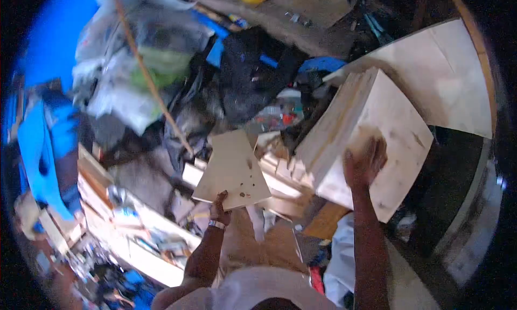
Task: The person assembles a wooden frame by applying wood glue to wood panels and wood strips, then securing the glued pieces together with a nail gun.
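My left hand (pixel 219 206) grips the near edge of a thin plywood piece (pixel 232 170) and holds it up, tilted, above a heap of wood offcuts. My right hand (pixel 365 160) lies flat, fingers spread, on top of a thick stack of plywood boards (pixel 371 132) to the right. The hand looks blurred. A metal band sits on my left wrist. The stack's layered edges face left toward the held piece.
A large plywood sheet (pixel 447 78) lies beyond the stack at upper right. Loose wood strips (pixel 280 173) pile between the two hands. Plastic bags (pixel 134 68), a long wooden stick (pixel 153 86), blue sheeting (pixel 54 41) and dark clutter fill the left and centre.
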`<state>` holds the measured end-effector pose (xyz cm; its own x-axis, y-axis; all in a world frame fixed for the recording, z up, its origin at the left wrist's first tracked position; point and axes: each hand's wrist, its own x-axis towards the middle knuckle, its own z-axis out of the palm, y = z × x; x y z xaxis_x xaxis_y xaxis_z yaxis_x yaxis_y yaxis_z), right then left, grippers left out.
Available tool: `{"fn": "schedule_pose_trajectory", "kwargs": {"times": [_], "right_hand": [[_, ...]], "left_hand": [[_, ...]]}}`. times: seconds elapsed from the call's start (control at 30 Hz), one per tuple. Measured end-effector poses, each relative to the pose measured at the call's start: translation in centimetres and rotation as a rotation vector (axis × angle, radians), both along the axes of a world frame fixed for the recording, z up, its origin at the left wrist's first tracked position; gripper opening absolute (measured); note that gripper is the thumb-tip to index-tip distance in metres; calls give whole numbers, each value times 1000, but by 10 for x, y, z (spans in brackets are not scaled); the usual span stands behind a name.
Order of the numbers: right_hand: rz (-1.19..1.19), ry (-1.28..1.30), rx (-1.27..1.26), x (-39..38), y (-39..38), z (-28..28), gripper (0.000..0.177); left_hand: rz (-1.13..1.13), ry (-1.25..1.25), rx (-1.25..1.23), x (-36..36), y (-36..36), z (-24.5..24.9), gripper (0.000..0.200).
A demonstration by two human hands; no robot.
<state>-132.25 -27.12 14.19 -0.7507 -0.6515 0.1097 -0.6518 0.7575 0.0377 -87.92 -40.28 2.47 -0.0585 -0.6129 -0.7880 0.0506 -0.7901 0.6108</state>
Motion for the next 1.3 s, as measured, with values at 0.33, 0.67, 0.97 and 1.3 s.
{"fn": "schedule_pose_trajectory", "kwargs": {"times": [0.33, 0.67, 0.97, 1.3], "right_hand": [[-97, 55, -11, 1, 15, -22, 84], [435, -661, 0, 60, 82, -13, 53], [-420, -1902, -264, 497, 309, 14, 74], [-83, -1214, -147, 730, 258, 37, 59]], "left_hand": [[255, 416, 249, 132, 287, 111, 51], [173, 188, 148, 227, 410, 152, 62], [32, 444, 16, 310, 468, 162, 55], [274, 491, -277, 488, 518, 186, 59]]}}
